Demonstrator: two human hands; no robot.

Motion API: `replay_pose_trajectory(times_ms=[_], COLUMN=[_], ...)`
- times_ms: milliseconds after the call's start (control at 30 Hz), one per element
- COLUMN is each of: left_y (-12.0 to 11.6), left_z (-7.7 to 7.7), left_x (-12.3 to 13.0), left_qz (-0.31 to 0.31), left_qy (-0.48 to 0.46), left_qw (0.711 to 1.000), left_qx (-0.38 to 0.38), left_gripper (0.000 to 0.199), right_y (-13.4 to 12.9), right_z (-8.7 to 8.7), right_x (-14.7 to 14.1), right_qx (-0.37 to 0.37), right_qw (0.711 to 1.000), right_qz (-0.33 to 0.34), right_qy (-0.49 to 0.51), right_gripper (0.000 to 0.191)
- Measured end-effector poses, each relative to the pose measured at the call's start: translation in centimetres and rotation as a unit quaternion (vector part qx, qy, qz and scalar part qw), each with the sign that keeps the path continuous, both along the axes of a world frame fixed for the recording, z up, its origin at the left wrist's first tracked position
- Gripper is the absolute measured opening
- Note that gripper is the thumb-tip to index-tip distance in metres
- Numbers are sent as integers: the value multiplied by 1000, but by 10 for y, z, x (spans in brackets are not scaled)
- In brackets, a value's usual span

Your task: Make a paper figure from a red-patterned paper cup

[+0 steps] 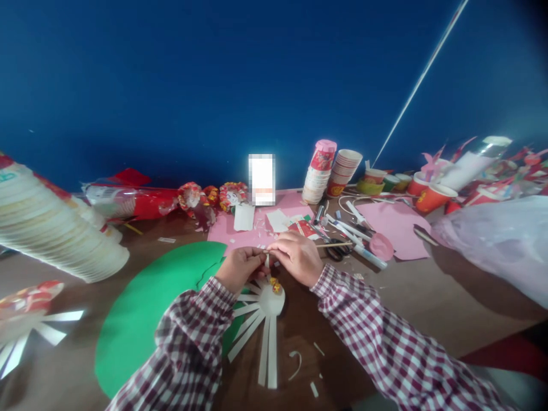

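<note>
A paper cup cut into long strips (270, 301) lies splayed like a flower on the brown table below my hands. Small yellow-and-red twisted pieces (275, 285) sit by its round base. My left hand (240, 268) pinches a white paper strip (268, 260) of this cup between thumb and fingers. Meeting it from the other side, my right hand (298, 258) has its fingertips closed on the same strip's upper end. Part of the strip is hidden by the fingers. A thin wooden stick (336, 245) shows behind my right hand; whether it is touched I cannot tell.
A green paper circle (141, 319) lies under my left arm. Stacked paper cups (64, 228) lean at left. Black-handled scissors (338, 250), pens (357, 242) and pink paper (396, 228) lie beyond my right hand. Cup stacks (319, 174) stand at the back; a plastic bag (496, 245) is at right.
</note>
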State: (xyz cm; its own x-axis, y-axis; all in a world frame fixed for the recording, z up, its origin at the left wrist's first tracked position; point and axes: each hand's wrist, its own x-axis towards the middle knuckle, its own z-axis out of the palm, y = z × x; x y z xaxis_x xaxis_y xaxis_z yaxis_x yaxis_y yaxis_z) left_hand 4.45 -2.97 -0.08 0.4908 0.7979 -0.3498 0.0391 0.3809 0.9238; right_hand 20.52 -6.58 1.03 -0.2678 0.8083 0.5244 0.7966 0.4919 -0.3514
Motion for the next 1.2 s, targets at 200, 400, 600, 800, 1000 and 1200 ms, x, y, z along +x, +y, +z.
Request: replay_pose_trajectory(times_ms=[200,400,600,800,1000,1200], left_y=[-2,-1,0,0,1,0], left_z=[-2,-1,3,1,-2,-1], left_x=[0,0,-1,-1,-1,0], left_qz=[1,35,25,14,16,17], left_qy=[-2,72,125,151,150,159], left_qw=[1000,995,981,972,972,970], left_qx=[24,62,149,177,179,183], left_gripper=[27,28,28,30,30,28], right_y=[0,-1,-1,-1,-2,-1], right_z=[-1,-2,-2,-2,-3,-3], right_x=[0,-2,-1,-1,-1,-2], right_qx=[2,2,-15,-23,-25,-16], right_qw=[1000,1000,1000,1000,1000,1000], right_qz=[1,0,1,10,10,9], right_qy=[4,-7,14,6,-1,-18], right_gripper=[14,15,14,17,17,17])
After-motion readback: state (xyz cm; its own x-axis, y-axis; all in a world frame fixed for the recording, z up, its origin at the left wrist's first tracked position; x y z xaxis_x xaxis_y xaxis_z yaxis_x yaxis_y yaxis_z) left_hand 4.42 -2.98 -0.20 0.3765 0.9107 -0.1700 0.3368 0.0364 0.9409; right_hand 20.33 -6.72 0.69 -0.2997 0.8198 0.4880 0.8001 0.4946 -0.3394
